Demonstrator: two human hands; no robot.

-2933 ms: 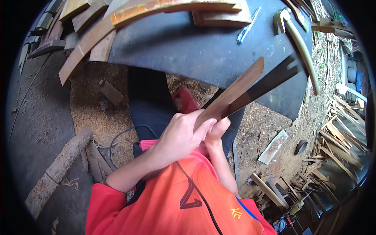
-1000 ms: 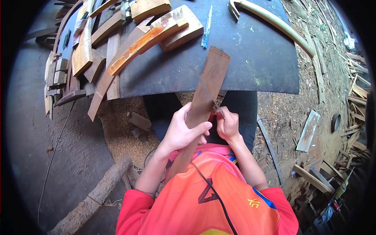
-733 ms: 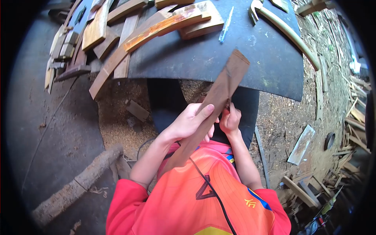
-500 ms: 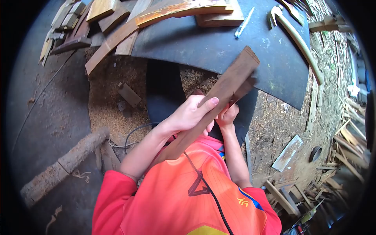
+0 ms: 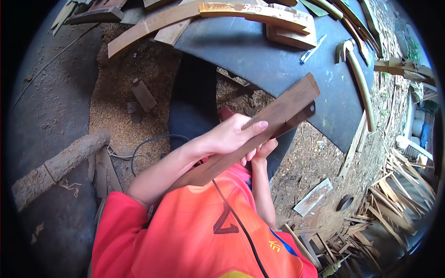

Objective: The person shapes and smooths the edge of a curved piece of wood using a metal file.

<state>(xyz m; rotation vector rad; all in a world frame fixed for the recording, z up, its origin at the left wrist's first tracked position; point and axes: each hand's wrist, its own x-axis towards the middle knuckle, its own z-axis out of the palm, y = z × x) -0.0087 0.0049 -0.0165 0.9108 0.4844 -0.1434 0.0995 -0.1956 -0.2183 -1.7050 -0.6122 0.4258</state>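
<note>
My left hand (image 5: 234,134) is wrapped round a long brown wooden board (image 5: 278,109), thumb lying along its upper face. The board slants from my shirt up toward the dark tabletop (image 5: 222,53). Just under it, a darker brown piece (image 5: 301,116) with a rounded end runs alongside. My right hand (image 5: 265,149) is closed beneath the board, fingers curled up near that darker piece. What it grips is hidden from me. A reddish-brown end (image 5: 225,112) shows behind my left knuckles.
A curved wooden piece (image 5: 250,13) lies across the table, near a wood block (image 5: 292,36), a pen (image 5: 314,48) and a hammer (image 5: 357,76). Sawdust covers the ground, with a small block (image 5: 144,95) on it. Scrap wood (image 5: 394,199) piles up at right; a log (image 5: 69,155) lies left.
The view has turned, shifting the table and its tools to the right. The board tilts somewhat flatter in view, and both hands stay at it with little change of grip.
</note>
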